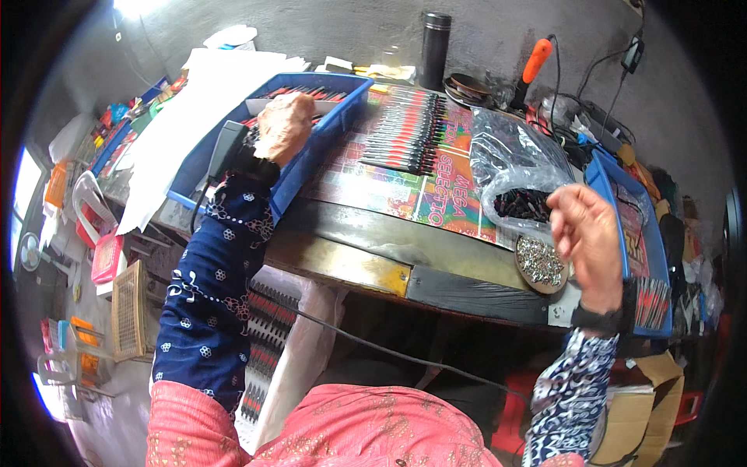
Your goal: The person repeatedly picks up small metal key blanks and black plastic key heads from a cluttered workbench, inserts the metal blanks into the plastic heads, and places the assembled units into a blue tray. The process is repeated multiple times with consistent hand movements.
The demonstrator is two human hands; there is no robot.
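While left hand (285,126) reaches into blue tray (354,92), right hand (587,233) hovers over metal dish (540,262).

Even daylight from the left, glare at upper left — fisheye bending, dark vignetted rim, slight softness.

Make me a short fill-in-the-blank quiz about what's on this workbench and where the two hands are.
1. The left hand reaches into a tray coloured ____.
2. The right hand hovers by a round dish of small ____ metal pieces.
3. The tool handle standing at the back is ____.
4. The black cylinder flask stands ____.

Missing words: blue; silver; orange; upright
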